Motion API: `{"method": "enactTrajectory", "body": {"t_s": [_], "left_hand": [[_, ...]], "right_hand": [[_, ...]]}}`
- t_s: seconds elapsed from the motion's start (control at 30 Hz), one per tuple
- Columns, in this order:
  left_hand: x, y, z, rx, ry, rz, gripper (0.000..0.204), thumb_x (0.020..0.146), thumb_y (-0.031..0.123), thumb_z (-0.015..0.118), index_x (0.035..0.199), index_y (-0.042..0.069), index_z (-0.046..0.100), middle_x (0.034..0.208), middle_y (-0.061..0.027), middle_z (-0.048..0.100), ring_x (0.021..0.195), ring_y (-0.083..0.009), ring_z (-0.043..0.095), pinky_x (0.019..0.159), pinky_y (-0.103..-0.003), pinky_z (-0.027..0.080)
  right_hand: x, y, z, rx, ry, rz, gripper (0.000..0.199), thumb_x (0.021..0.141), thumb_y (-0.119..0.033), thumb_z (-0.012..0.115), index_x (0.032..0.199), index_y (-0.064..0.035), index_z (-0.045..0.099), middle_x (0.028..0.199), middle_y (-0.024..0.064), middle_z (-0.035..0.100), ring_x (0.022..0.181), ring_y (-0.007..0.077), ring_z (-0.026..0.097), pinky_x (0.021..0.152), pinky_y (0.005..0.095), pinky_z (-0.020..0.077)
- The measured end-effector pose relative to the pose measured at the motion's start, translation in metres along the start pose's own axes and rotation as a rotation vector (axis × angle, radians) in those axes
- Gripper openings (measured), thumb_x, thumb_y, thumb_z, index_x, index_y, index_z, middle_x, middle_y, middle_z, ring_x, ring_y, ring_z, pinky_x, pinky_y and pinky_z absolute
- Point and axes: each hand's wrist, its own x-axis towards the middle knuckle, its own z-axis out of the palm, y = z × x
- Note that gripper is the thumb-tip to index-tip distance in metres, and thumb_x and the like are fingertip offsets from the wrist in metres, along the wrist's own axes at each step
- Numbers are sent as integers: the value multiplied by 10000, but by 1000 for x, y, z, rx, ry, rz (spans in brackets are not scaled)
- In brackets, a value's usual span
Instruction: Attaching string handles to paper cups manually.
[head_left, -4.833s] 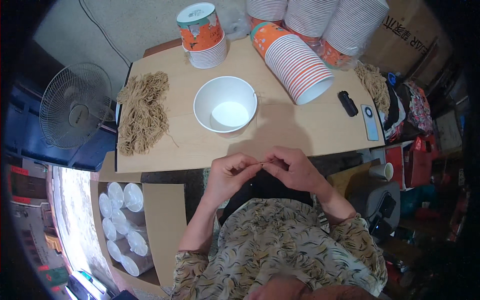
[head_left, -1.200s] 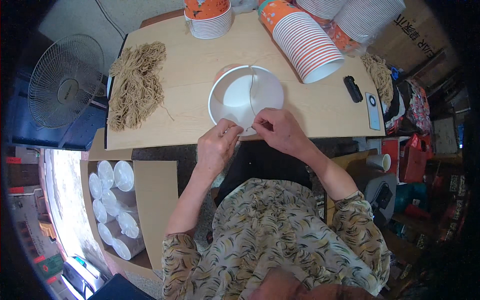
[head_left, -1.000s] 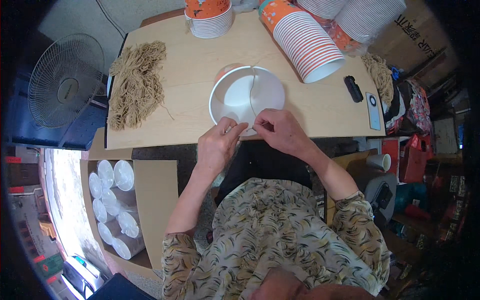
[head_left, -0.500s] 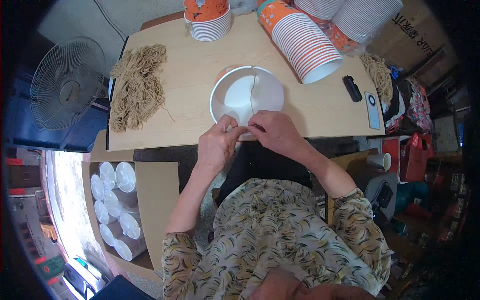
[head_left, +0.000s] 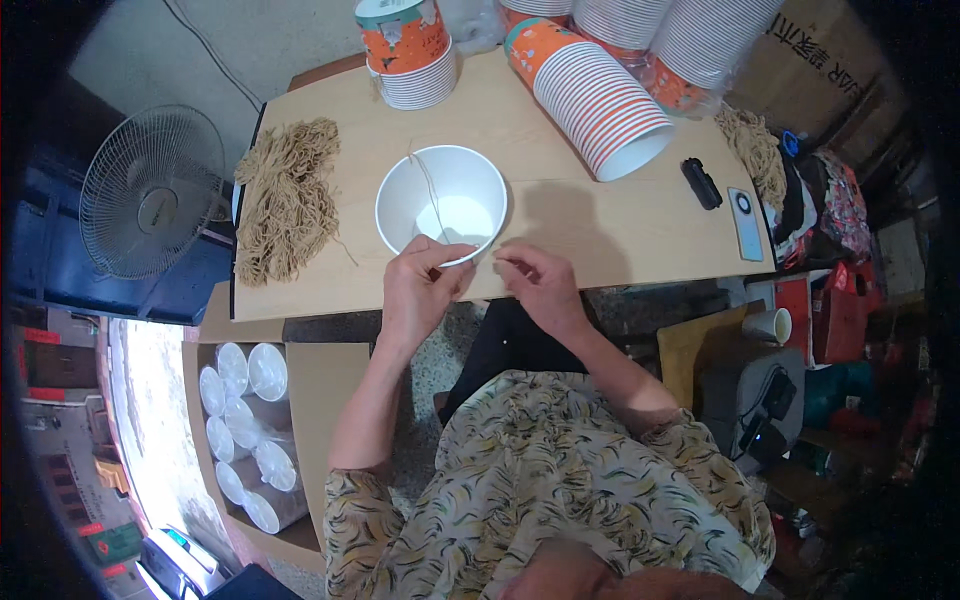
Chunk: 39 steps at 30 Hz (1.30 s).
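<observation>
A wide white paper bucket (head_left: 470,185) stands near the table's front edge, its open mouth turned up towards me. A thin tan string (head_left: 432,190) runs loosely across its inside, from the far rim to the near one. My left hand (head_left: 420,285) is closed on the near rim, thumb and fingers pinching it where the string reaches it. Just right of the rim, apart from it, my right hand (head_left: 542,287) holds thumb and fingertips together. Whether anything is pinched there is too small to tell.
Tan string bundles lie at the table's left (head_left: 290,200) and right edge (head_left: 752,150). Stacked orange-and-white buckets (head_left: 600,100) lie at the back right; another stack (head_left: 410,60) stands behind. A black device (head_left: 702,184) and phone (head_left: 745,222) lie right. A carton (head_left: 315,400) of wrapped cups stands lower left.
The bucket has shifted left and tilted more towards me. My hands, together at the near rim before, have parted: the left stays on the rim, the right is off to the right.
</observation>
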Motion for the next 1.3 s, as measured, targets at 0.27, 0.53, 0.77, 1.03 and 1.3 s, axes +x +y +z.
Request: {"method": "enactTrajectory", "body": {"t_s": [0.27, 0.53, 0.77, 1.03, 1.3], "left_hand": [[-1, 5, 0, -4, -58, 32, 311, 846, -77, 660, 1100, 64, 771, 831, -81, 630, 717, -157, 663, 620, -291, 548], [2, 6, -3, -72, -120, 5, 244, 886, -7, 677, 1106, 49, 764, 876, -93, 665, 730, -163, 677, 639, -281, 558], [6, 14, -17, -76, -267, -55, 235, 974, 128, 640, 1149, -7, 720, 914, -116, 707, 688, -160, 687, 642, -293, 557], [21, 27, -29, 32, -473, -168, 247, 999, 146, 602, 1160, -3, 714, 897, -115, 721, 651, -172, 699, 620, -297, 548], [32, 16, -22, -178, -377, -311, 176, 957, 172, 715, 1035, 22, 761, 873, -60, 724, 682, -72, 636, 568, -219, 502]], "right_hand": [[9, 8, 26, 42, 39, 51, 174, 871, -124, 764, 933, 34, 726, 782, 64, 733, 694, 91, 660, 627, 270, 527], [10, 15, 24, 55, 57, -42, 95, 880, -80, 733, 895, 10, 704, 668, 45, 663, 614, 102, 610, 564, 282, 481], [4, -20, -11, -227, 47, -399, 46, 874, 6, 679, 918, 4, 663, 966, 120, 657, 807, 201, 658, 667, 284, 528], [28, -22, -18, -300, -148, -506, 68, 827, 24, 684, 878, 6, 643, 1124, 127, 659, 924, 261, 680, 776, 346, 555], [27, -20, -2, -274, -112, -510, 77, 831, 12, 690, 874, -2, 629, 1098, 111, 657, 881, 272, 674, 740, 358, 542]]}}
